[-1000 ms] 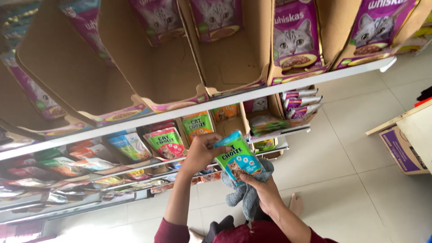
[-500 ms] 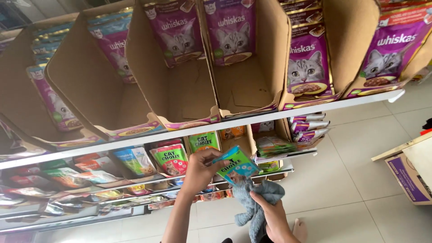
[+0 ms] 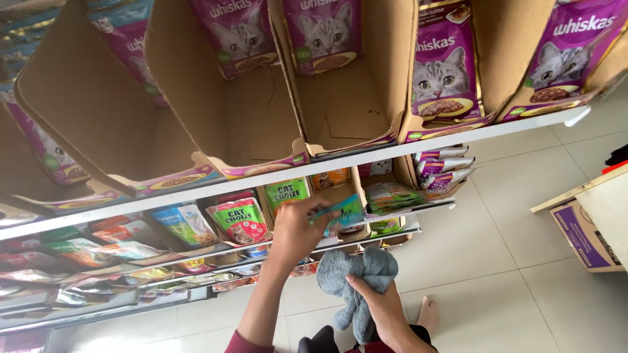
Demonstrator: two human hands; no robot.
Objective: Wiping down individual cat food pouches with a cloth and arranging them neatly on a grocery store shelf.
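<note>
Teal pouch pinched by left hand (edge-on) before open shelf box.

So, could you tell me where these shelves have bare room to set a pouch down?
The two cardboard trays in the middle of the top shelf are mostly bare, with purple pouches only at their backs. The shelf below is crowded: the left hand holds a teal pouch there among packed pouches. The right hand holds a grey cloth.
</note>
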